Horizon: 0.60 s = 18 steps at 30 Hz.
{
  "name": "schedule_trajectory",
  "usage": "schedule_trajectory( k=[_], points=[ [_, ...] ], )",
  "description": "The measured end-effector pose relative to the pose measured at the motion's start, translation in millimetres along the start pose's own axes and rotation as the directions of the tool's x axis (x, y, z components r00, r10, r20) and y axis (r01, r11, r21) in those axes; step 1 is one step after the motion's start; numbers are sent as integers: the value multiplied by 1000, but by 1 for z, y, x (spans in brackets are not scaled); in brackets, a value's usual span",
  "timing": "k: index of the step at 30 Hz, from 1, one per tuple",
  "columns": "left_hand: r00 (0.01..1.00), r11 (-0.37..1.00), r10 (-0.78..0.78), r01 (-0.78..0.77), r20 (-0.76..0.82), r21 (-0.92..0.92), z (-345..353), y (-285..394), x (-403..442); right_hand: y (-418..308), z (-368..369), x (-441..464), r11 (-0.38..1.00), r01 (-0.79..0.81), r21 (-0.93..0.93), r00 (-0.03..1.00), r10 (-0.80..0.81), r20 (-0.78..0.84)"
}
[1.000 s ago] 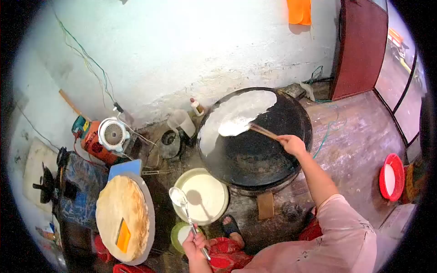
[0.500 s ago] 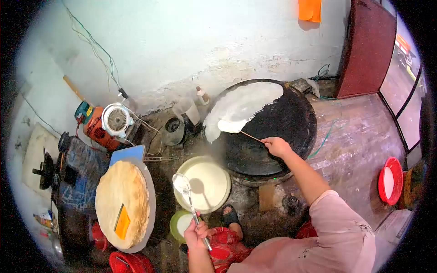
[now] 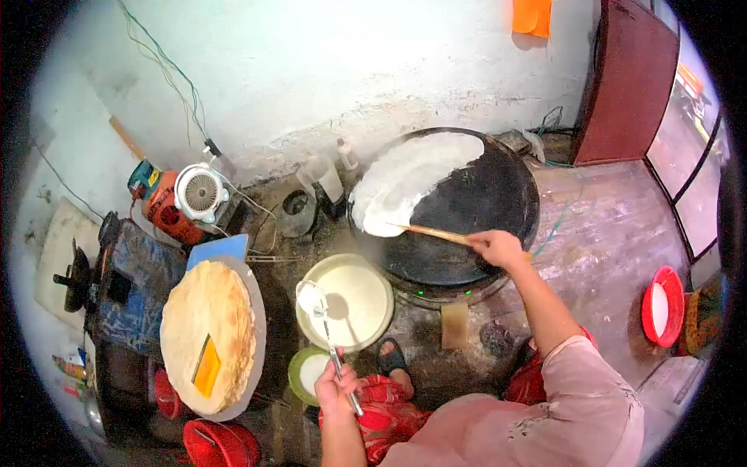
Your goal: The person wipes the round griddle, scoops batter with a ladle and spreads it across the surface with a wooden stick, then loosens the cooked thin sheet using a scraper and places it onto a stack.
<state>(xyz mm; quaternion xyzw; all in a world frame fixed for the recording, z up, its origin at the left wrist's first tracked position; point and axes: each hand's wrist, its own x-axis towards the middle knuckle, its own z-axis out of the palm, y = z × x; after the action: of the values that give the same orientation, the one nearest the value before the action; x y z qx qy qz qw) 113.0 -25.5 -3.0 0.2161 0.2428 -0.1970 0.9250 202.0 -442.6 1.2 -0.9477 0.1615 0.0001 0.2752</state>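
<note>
My right hand [image 3: 498,248] is closed round a wooden spreader stick [image 3: 440,233], its far end in the white batter [image 3: 420,171] that coats the upper left of a round black griddle [image 3: 490,202]. My left hand [image 3: 338,384] grips a metal ladle [image 3: 328,338]; its bowl, smeared with batter, is above the left side of a wide basin of batter [image 3: 362,303]. A small green bowl [image 3: 296,379] of white stuff sits just left of that hand. Further left lies a stack of flatbreads [image 3: 198,311] with a yellow-handled scraper [image 3: 205,373] on top.
Behind the flatbreads are a blue board [image 3: 218,249], a white blower [image 3: 200,193] and an orange canister [image 3: 167,214]. A clear jug [image 3: 329,180] and a bottle [image 3: 347,154] stand left of the griddle. Red basins are at the lower left [image 3: 233,444] and far right [image 3: 678,307].
The batter sheet has spread lower along the griddle's left side. My right hand has drawn the spreader down and left, then slightly right. My left hand keeps the ladle over the basin; the view has shifted slightly.
</note>
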Motion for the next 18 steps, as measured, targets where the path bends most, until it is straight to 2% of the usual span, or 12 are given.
schedule_trajectory(
  k=[1, 3, 5, 6, 7, 9, 11, 12, 13, 15, 16, 18],
  points=[
    [1000, 1000, -4, 4, -6, 2, 3, -1, -3, 18, 14, 4, 1000, 1, 10, 994, 0, -109],
    [988, 998, 58, -62, -140, -22, 16, -6, -8, 22, 27, 3, 967, -181, 181, 965, 210, -157],
    [986, 998, 55, -57, -155, -11, 15, -4, -11, 43, 69, 9, 934, -29, 355, 994, 64, -85],
    [992, 999, 49, -50, -116, -3, 9, -3, -9, 38, 83, 0, 931, 72, 358, 995, -42, -94],
    [996, 999, 42, -42, -81, 4, 4, -2, -10, 33, 96, -6, 936, 85, 343, 996, -74, -44],
    [997, 1000, 30, -30, -76, 4, 1, 0, -12, 25, 102, -36, 942, 34, 335, 999, -36, 1],
    [998, 996, -3, -2, -55, -93, -3, 1, -14, 7, 85, -72, 967, -16, 254, 999, 6, 38],
    [999, 995, -13, 8, -45, -97, -7, 2, -15, 12, 90, -84, 996, -2, 94, 999, -3, 50],
    [999, 995, -13, 8, -42, -103, -11, 4, -15, 2, 82, -100, 996, 1, 88, 999, -6, 48],
    [996, 985, -64, 72, 59, -154, -18, 8, -17, -14, 64, -134, 982, 57, -181, 978, -19, 206],
    [996, 991, -50, 59, 70, -122, -22, 9, -18, -12, 75, -139, 981, 59, -185, 978, -20, 207],
    [998, 994, -42, 47, 54, -100, -20, 11, -22, -1, 104, -138, 984, 27, -174, 999, -23, 25]
  ],
)
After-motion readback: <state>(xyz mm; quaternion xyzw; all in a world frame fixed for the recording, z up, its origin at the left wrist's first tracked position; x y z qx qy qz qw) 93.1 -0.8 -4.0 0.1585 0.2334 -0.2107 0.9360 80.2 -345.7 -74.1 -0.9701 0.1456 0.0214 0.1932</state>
